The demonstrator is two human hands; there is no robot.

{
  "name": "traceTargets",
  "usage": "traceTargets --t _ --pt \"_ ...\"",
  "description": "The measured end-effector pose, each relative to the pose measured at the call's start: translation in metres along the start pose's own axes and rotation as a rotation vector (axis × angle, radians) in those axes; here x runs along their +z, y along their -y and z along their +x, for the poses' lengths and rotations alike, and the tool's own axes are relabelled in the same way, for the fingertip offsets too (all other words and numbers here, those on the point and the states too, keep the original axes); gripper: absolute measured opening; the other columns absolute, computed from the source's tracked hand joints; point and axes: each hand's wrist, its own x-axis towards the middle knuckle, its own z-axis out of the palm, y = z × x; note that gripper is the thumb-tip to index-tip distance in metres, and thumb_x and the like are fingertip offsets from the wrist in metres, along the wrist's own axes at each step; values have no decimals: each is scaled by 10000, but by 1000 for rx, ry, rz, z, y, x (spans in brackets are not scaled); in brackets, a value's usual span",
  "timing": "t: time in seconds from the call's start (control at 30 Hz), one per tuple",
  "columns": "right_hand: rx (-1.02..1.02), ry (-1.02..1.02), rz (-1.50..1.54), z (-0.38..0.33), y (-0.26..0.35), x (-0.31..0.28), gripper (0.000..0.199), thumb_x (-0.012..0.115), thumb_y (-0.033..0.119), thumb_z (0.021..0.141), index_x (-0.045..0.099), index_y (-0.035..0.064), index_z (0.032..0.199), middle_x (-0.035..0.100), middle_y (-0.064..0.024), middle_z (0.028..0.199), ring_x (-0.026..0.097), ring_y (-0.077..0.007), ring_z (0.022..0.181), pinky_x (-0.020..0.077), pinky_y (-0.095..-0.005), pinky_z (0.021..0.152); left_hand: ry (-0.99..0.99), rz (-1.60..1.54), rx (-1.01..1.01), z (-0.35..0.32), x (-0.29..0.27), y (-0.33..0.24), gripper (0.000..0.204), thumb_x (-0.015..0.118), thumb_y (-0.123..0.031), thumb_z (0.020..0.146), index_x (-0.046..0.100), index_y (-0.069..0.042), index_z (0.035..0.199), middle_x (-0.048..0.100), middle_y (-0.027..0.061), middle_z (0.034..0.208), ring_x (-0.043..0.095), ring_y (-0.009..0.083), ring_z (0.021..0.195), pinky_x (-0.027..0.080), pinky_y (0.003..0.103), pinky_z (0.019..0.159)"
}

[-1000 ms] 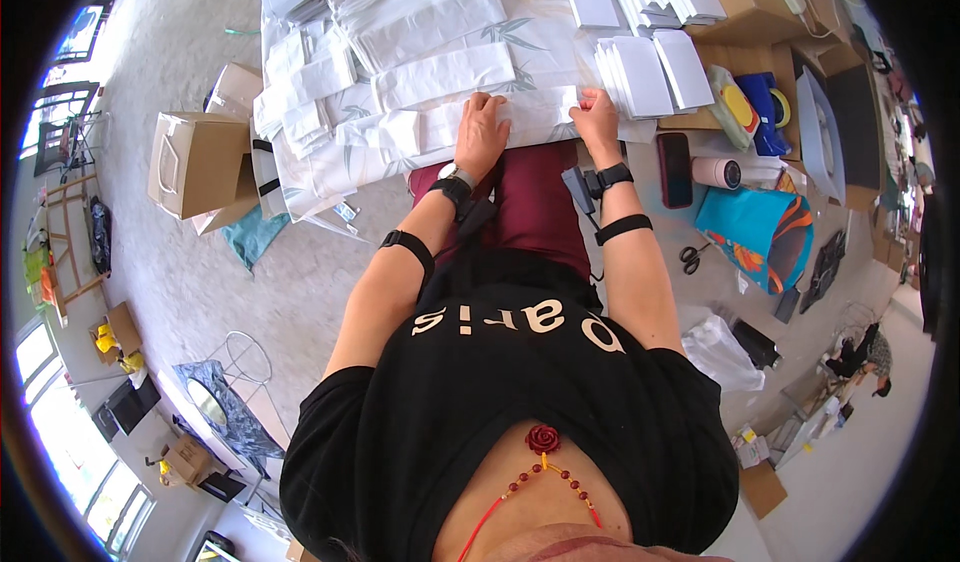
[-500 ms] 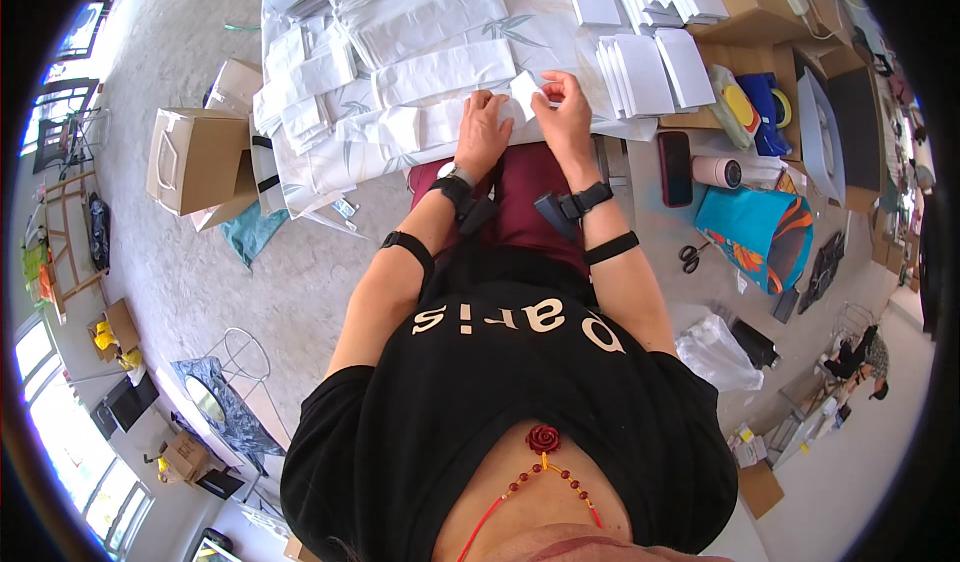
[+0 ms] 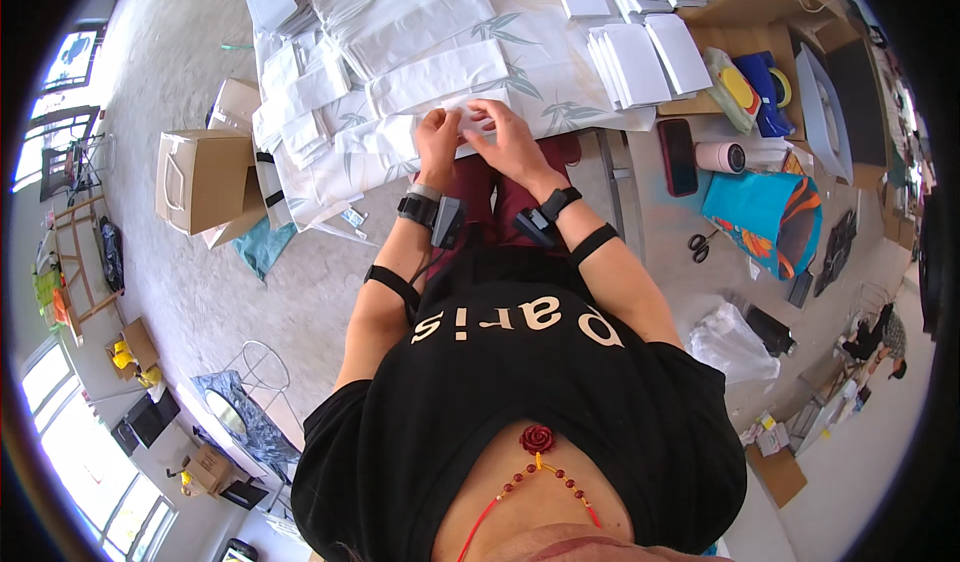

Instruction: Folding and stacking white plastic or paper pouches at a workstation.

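The right hand [image 3: 505, 142] is no longer holding the far right end of the white plastic sleeve [image 3: 400, 134] out along the front edge; it is now coming in beside the left hand [image 3: 437, 144], which is itself sitting further left. Both hands are working close together over the sleeve, with its left part lying flat on the worktop [image 3: 548, 50]. The change is apparently leaving the sleeve shorter and doubled toward the left, so the work seems to be standing partway through a fold.

Each hand's grip is looking narrow, fingers curling and fingertips nearly meeting, but whether either is actually pinching the plastic I cannot tell, since the knuckles are hiding it. Just beyond, another flat sleeve [image 3: 440, 77] is lying crosswise, with a layered pile of sleeves [image 3: 405, 22] spreading behind it. Stacked white cards [image 3: 625, 67] are resting to the right, near the worktop's edge.
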Motion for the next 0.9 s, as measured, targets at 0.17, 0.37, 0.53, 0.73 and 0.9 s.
traceTargets --t 0.17,0.37,0.53,0.73,0.9 --pt "138 -216 -132 -1 -39 -36 269 716 41 916 648 33 1176 676 -132 1054 680 -244 861 570 -364 746 -138 242 169 8 -3 10 230 699 -167 951 697 62 960 681 93 823 678 152 658 571 319 539" --pt "114 -172 -304 5 -65 -51 177 718 58 918 699 64 1094 686 -84 1004 664 -222 850 550 -352 755 -162 427 244 2 -5 2 239 715 -178 932 696 58 901 690 113 699 686 181 540 550 324 518" --pt "-14 -63 -424 13 -67 -47 182 755 94 877 713 113 1054 692 -75 1029 655 -299 965 522 -429 873 -153 432 222 1 -4 2 232 716 -178 931 688 43 866 677 99 649 662 173 511 526 330 499" --pt "0 -14 -469 18 -69 -43 227 776 121 862 726 153 1081 685 -51 1057 641 -298 1037 500 -446 908 -153 514 266 7 -8 9 262 716 -209 925 687 29 819 655 90 590 634 182 488 495 349 515" --pt "16 13 -522 18 -72 -41 266 798 167 853 740 206 1109 661 -42 1099 624 -281 1080 474 -455 939 -151 583 254 10 -8 11 284 712 -233 907 692 27 794 663 117 604 651 230 522 508 378 569"
